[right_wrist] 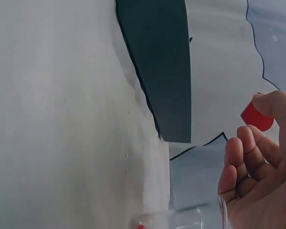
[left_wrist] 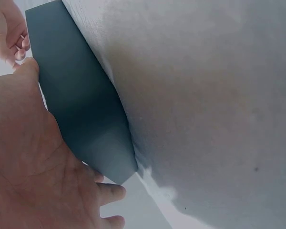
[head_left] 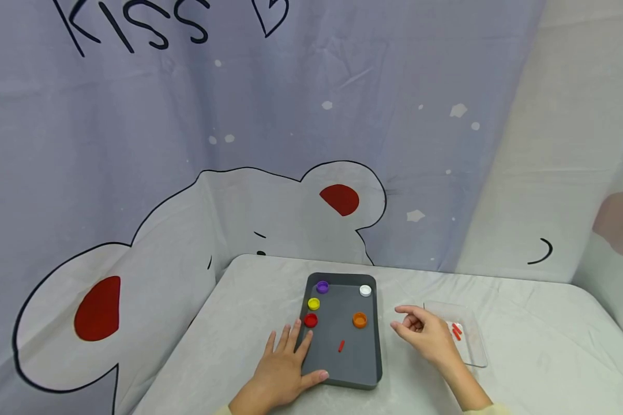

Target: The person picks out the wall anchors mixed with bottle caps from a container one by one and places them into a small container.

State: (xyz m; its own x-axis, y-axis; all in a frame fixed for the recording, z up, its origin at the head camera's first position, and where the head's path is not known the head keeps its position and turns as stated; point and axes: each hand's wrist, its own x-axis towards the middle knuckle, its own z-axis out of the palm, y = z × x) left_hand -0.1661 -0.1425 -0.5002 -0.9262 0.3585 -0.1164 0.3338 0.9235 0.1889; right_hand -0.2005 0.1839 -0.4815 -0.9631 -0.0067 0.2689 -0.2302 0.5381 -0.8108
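My left hand [head_left: 280, 372] lies with fingers spread across the left side of a dark grey rectangular tray [head_left: 358, 363], its thumb at the near edge. Inside the tray, a short red stick [head_left: 341, 346] lies toward the near end. Small round cups stand there too: purple [head_left: 322, 286], yellow [head_left: 314, 304] and red [head_left: 310, 320] along the left, white [head_left: 365, 290] and orange [head_left: 360, 320] on the right. Right of the tray, my right hand [head_left: 430, 334] is raised, fingers loosely curled and thumb apart from the index finger. Nothing shows between them in the right wrist view.
Beside and partly behind my right hand stands a clear plastic container [head_left: 479, 340] with short red sticks [head_left: 456, 331] in it. A pale cloth [head_left: 545, 346] covers the table. Behind it hangs a printed curtain [head_left: 291, 115] with bear shapes.
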